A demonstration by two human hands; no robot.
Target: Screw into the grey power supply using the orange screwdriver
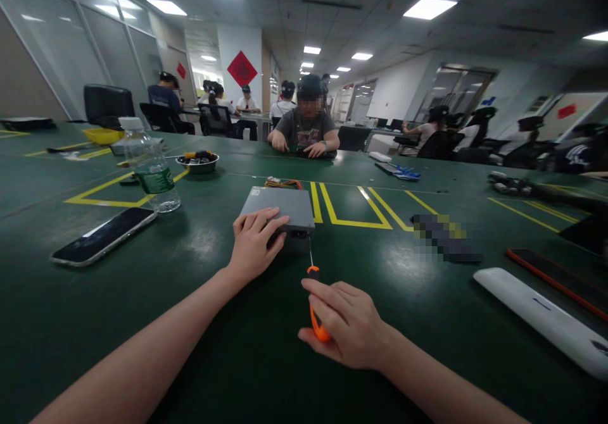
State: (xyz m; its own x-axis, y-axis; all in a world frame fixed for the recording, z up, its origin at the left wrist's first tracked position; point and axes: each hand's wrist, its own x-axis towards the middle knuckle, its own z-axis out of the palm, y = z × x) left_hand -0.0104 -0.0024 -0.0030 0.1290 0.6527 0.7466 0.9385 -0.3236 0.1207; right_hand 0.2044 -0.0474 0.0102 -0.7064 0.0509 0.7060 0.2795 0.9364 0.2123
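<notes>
A grey metal computer power supply point(295, 204) lies flat on the green table, with a bundle of coloured wires point(284, 183) behind it. Across its top left part spreads my left hand point(259, 239), fingers on the upper face and thumb at the near side, gripping it. My right hand point(349, 323) is closed around the orange and black handle of a screwdriver point(313, 273). The thin shaft points away from me, and its tip meets the near face of the power supply by the right corner. Whether it sits in a screw is too small to tell.
To the left are a phone point(104, 236), a clear water bottle point(154, 174) and a metal bowl point(198, 166) holding tools. A white elongated object point(536, 316) lies at right. Yellow tape point(361, 224) marks the table. Across it sits a person point(308, 123).
</notes>
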